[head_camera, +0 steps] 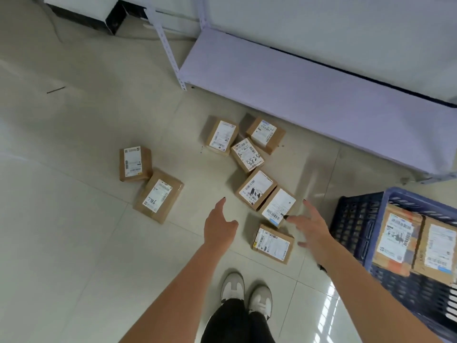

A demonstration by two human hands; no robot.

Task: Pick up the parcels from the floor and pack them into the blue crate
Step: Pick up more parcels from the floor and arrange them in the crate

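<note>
Several brown cardboard parcels with white labels lie on the tiled floor. The nearest parcel (273,243) lies between my two hands. A parcel with a white label (279,207) and another beside it (256,189) lie just beyond. Two more parcels (134,163) (158,195) lie to the left. My left hand (218,225) hovers open above the floor, holding nothing. My right hand (312,227) is open with fingers spread, just right of the nearest parcel. The blue crate (356,224) stands at the right with two parcels (397,240) inside.
A pale metal shelf unit (296,87) runs along the back right, its post (170,55) standing on the floor. Three more parcels (247,154) cluster in front of it. My shoes (246,293) stand at the bottom centre. A dark object (116,18) sits at the top left.
</note>
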